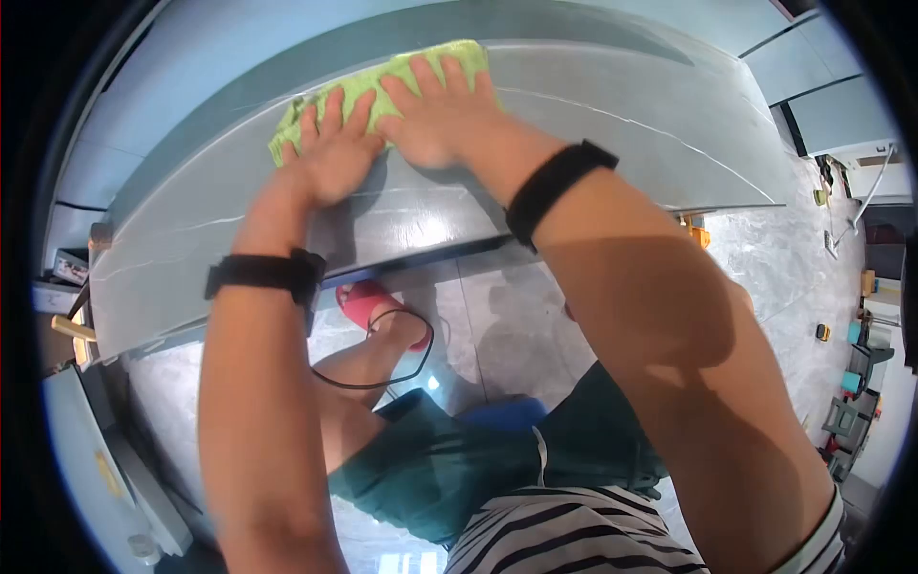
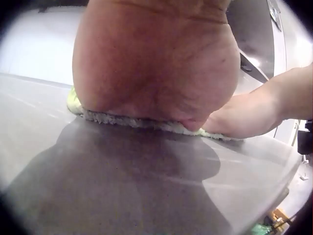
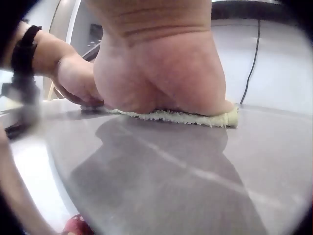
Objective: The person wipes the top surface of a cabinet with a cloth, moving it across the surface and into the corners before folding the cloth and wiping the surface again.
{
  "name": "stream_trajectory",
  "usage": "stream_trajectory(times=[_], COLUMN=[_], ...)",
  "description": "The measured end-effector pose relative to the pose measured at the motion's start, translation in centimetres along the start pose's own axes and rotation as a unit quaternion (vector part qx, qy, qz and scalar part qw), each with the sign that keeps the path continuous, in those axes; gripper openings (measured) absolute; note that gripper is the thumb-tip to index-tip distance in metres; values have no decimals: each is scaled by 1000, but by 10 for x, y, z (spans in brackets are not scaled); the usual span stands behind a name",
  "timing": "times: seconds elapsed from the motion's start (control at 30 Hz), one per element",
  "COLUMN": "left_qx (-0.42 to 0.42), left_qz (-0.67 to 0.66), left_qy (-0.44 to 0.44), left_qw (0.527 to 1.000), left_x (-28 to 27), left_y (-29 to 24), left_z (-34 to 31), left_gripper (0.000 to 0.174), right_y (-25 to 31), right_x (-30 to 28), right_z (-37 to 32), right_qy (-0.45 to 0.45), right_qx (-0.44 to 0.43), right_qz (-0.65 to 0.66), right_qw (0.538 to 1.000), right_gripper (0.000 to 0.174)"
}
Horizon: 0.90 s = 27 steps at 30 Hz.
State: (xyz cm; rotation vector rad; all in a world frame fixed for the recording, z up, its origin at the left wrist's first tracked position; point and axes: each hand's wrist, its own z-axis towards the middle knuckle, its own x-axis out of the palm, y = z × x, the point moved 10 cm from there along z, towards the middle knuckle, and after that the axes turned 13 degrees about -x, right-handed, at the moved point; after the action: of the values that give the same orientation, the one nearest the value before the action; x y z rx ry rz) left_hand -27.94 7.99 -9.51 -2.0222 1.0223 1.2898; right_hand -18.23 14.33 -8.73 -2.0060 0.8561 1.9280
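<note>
A yellow-green cloth (image 1: 387, 84) lies spread on the grey, white-veined tabletop (image 1: 612, 153). The left hand (image 1: 335, 158) presses on its left part with fingers spread. Beside it, the right hand (image 1: 445, 120) rests flat on the right part, fingers also spread, the thumbs close together. In the left wrist view the heel of the left hand (image 2: 156, 68) bears down on the cloth's fluffy edge (image 2: 142, 122). The right wrist view has the right palm (image 3: 161, 73) on the same cloth (image 3: 186, 118); the fingers are hidden there.
Below the table's near edge are the person's legs, a red slipper (image 1: 361, 304) and a dark looped cable (image 1: 430, 344). Pale cabinets (image 1: 813, 72) stand at the upper right. Several small items lie on the floor at the far right, including a yellow-black one (image 1: 822, 332).
</note>
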Motion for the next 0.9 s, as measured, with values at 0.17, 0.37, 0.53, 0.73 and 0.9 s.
stream_trajectory(times=[0.17, 0.37, 0.53, 0.73, 0.9], left_qx=[15, 97, 66, 6, 1], left_qz=[58, 41, -90, -12, 21], left_qy=[-23, 7, -98, -108, -72], left_qw=[998, 994, 989, 994, 997], left_x=[-31, -50, -50, -48, -17], left_y=[-9, -16, 17, -8, -8], left_z=[58, 119, 162, 79, 36], left_gripper=[65, 65, 70, 63, 67], right_y=[-24, -12, -19, -30, -16], right_x=[-18, -27, -45, -32, -10], right_z=[66, 89, 79, 75, 26], right_qy=[-12, 183, -105, -84, -39], right_qx=[-15, -86, -45, -3, -13], right_qz=[-28, 44, 2, -18, -11], right_qw=[999, 978, 993, 996, 999], right_gripper=[68, 47, 48, 61, 65])
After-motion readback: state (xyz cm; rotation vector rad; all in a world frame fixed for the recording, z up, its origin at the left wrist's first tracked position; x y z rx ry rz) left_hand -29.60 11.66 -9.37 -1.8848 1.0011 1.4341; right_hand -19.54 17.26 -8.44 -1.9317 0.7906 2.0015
